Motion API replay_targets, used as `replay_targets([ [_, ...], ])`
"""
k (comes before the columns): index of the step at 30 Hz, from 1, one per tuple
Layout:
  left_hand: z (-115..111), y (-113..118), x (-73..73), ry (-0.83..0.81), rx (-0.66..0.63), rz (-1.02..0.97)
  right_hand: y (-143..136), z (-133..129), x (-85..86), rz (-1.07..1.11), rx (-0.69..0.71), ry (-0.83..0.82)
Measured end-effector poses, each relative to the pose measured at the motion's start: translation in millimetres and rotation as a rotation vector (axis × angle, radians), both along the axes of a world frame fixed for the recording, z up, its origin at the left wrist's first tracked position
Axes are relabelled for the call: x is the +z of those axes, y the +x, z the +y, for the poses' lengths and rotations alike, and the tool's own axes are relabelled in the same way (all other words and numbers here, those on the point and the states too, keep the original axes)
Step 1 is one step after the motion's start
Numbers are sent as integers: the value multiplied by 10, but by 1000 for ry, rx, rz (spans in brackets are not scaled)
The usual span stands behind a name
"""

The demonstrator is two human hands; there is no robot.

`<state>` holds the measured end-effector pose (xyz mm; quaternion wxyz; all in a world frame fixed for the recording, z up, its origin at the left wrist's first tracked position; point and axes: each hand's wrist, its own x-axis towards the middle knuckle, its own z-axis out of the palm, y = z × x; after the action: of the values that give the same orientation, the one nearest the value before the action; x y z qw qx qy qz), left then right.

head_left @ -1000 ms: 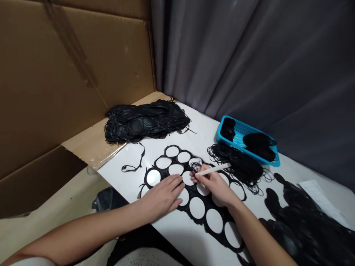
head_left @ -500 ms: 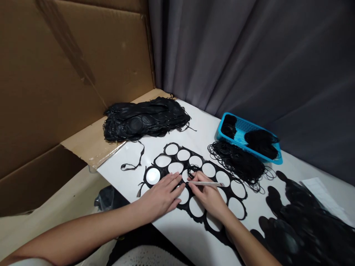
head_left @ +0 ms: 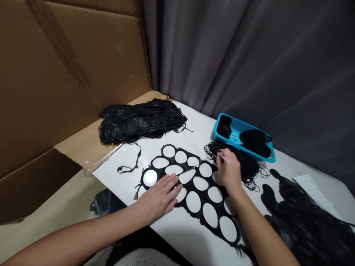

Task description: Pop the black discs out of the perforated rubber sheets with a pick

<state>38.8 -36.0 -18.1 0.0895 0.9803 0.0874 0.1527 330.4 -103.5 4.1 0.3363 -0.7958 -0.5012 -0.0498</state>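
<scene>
My left hand (head_left: 162, 194) lies flat with its fingers out on a black rubbery sheet (head_left: 197, 186) that has rows of round holes. White tabletop shows through the holes. One hole near the sheet's middle is drawn out to a point at its upper right. My right hand (head_left: 229, 170) is closed around a thin, pale, stick-like tool (head_left: 223, 157); its exact kind is unclear. That hand is raised at the near edge of a heap of thin black rings (head_left: 246, 171). Whether its fingertips also hold a ring is too small to tell.
Behind the rings stands a blue basket (head_left: 273, 157) with black pieces inside. A thick black stack (head_left: 141, 123) lies at the back left, near a loose black strip (head_left: 138, 157). Black flat pieces (head_left: 307, 225) and white paper (head_left: 316, 194) are at right. Cardboard (head_left: 111, 55) and a curtain (head_left: 249, 62) border the table.
My right hand has moved up and right with the tool, from the sheet's middle to the ring heap. A black loop seen at its fingertips before is gone from there. My left hand stays on the sheet.
</scene>
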Motion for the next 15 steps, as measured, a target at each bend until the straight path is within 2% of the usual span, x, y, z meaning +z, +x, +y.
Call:
replay_targets([
  [2, 14, 1, 28, -16, -2, 1, 211, -34, 85, 139, -104, 11],
  [3, 16, 14, 53, -29, 3, -1, 259, -77, 120, 261, -103, 4],
  [6, -7, 119, 153, -88, -1, -3, 196, -245, 177, 716, 12, -29],
  [9, -73, 277, 206, -142, -94, -11, -33, -385, 172, 1042, 137, -62],
  [12, -133, 385, 155, -127, -157, 6, -266, -489, 140, 1187, 226, -119],
  [15, -140, 397, 71, -88, -165, 22, -443, -586, 95, 1106, 319, -189],
])
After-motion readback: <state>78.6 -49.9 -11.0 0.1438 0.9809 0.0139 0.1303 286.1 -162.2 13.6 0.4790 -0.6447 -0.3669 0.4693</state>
